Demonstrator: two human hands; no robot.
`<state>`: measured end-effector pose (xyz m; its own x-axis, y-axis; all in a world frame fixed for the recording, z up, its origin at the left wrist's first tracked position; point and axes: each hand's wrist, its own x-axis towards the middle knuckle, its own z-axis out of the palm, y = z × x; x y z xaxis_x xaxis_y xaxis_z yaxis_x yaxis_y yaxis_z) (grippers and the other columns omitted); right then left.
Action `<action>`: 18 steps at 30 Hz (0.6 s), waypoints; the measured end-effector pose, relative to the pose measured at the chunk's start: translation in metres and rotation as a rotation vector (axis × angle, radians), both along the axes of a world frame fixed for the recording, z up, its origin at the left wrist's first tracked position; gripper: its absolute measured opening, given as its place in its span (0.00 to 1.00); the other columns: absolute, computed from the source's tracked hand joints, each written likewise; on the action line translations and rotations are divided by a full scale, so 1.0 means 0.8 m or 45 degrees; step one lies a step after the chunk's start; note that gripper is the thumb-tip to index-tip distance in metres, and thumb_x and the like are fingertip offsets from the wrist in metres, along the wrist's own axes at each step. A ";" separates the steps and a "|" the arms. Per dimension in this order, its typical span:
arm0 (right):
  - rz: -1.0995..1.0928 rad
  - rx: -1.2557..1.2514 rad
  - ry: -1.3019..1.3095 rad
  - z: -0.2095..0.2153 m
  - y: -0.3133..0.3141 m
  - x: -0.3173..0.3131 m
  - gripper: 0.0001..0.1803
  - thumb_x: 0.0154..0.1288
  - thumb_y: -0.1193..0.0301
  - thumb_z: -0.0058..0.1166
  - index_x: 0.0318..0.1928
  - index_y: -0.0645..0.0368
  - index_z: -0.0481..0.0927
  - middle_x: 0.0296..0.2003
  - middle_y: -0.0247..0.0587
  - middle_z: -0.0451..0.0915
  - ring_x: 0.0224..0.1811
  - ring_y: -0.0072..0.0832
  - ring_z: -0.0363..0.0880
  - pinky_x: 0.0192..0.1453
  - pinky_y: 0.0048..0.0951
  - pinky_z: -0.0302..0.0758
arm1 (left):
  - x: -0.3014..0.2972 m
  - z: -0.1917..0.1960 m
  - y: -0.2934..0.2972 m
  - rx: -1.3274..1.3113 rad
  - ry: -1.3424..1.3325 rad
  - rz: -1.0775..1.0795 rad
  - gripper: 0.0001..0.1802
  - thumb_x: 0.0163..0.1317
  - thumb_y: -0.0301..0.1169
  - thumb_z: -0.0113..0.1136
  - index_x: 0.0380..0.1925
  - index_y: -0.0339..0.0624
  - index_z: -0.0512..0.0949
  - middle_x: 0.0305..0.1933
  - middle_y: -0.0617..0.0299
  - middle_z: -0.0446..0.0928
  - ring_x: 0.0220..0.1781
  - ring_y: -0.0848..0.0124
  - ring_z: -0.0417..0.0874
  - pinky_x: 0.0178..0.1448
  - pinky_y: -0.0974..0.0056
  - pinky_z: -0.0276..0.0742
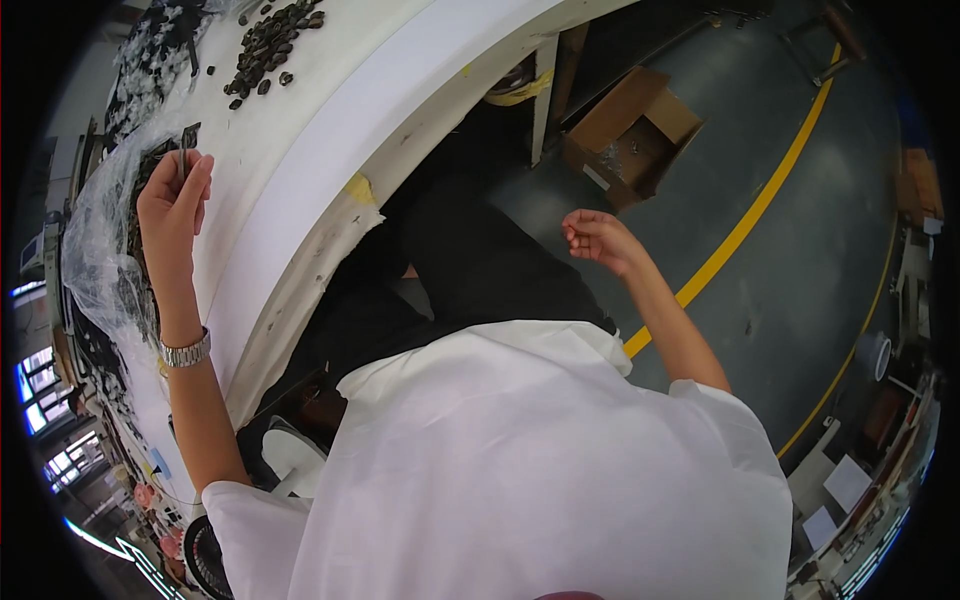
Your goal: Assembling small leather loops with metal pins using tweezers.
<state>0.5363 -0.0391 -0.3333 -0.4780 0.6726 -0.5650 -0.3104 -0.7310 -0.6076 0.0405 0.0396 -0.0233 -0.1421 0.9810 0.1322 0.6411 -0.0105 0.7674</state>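
My left hand (172,195) is raised over the left side of the white table, its thumb and fingers pinched round a thin grey metal piece (183,160). A small dark part (190,135) shows just beyond its tip; whether the two touch I cannot tell. Beside that hand lies clear plastic sheeting (100,235) with dark pieces under it. Further off on the table is a loose pile of small dark pieces (268,50). My right hand (598,240) hangs in the air right of my lap, away from the table, fingers curled in. What it holds, if anything, is hidden.
The white table (350,90) curves along my left, with a worn, padded front edge. An open cardboard box (605,125) stands on the grey floor ahead to the right, beside a yellow line (760,215). White fluffy scraps (150,80) lie at the table's far left.
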 end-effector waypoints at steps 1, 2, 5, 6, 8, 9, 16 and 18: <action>-0.079 -0.056 -0.227 -0.022 -0.001 -0.007 0.10 0.81 0.66 0.54 0.45 0.59 0.83 0.35 0.33 0.86 0.35 0.21 0.86 0.42 0.25 0.86 | 0.000 -0.002 -0.001 -0.003 0.003 0.008 0.08 0.74 0.32 0.67 0.39 0.40 0.82 0.26 0.76 0.73 0.20 0.92 0.59 0.21 0.78 0.50; -0.076 -0.055 -0.222 -0.037 0.005 -0.019 0.10 0.81 0.66 0.54 0.45 0.59 0.83 0.35 0.33 0.86 0.35 0.21 0.86 0.42 0.25 0.86 | 0.002 -0.006 0.001 -0.010 0.090 -0.028 0.08 0.74 0.32 0.67 0.39 0.40 0.82 0.26 0.76 0.73 0.20 0.92 0.60 0.22 0.78 0.50; 0.024 0.011 -0.521 -0.095 0.043 -0.071 0.10 0.81 0.69 0.50 0.46 0.60 0.83 0.34 0.34 0.86 0.34 0.25 0.87 0.42 0.29 0.87 | 0.016 -0.027 -0.003 0.047 0.306 -0.090 0.07 0.75 0.30 0.65 0.38 0.38 0.80 0.26 0.75 0.72 0.25 0.87 0.65 0.27 0.76 0.57; 0.122 0.113 -0.607 -0.118 0.068 -0.095 0.10 0.81 0.70 0.50 0.48 0.61 0.83 0.35 0.38 0.87 0.36 0.27 0.88 0.43 0.31 0.88 | 0.021 -0.026 -0.008 0.082 0.428 -0.089 0.07 0.74 0.29 0.65 0.39 0.36 0.80 0.27 0.73 0.72 0.28 0.85 0.66 0.30 0.75 0.60; 0.202 0.213 -0.700 -0.174 0.125 -0.134 0.11 0.80 0.70 0.49 0.49 0.62 0.84 0.37 0.42 0.88 0.39 0.30 0.90 0.44 0.33 0.89 | 0.038 -0.033 -0.015 0.134 0.508 -0.014 0.07 0.73 0.27 0.66 0.39 0.34 0.79 0.29 0.71 0.73 0.31 0.82 0.68 0.36 0.73 0.64; 0.122 0.195 -0.717 -0.205 0.154 -0.151 0.12 0.77 0.72 0.51 0.50 0.65 0.84 0.35 0.45 0.89 0.36 0.34 0.91 0.41 0.36 0.89 | 0.047 -0.035 -0.018 0.145 0.471 0.065 0.07 0.73 0.27 0.66 0.40 0.33 0.78 0.30 0.70 0.73 0.32 0.81 0.67 0.38 0.72 0.65; 0.036 0.419 -0.835 -0.265 0.312 -0.238 0.16 0.72 0.67 0.58 0.49 0.69 0.85 0.30 0.52 0.89 0.34 0.40 0.92 0.38 0.40 0.88 | 0.046 -0.031 -0.011 0.051 0.714 0.101 0.04 0.69 0.22 0.64 0.36 0.35 0.77 0.30 0.66 0.73 0.28 0.76 0.67 0.34 0.68 0.63; 0.031 0.430 -0.835 -0.271 0.347 -0.259 0.16 0.72 0.67 0.58 0.49 0.69 0.85 0.30 0.52 0.89 0.34 0.40 0.92 0.38 0.40 0.88 | 0.046 -0.033 -0.010 0.049 0.782 0.105 0.04 0.69 0.21 0.64 0.35 0.36 0.77 0.31 0.64 0.74 0.27 0.74 0.67 0.33 0.67 0.63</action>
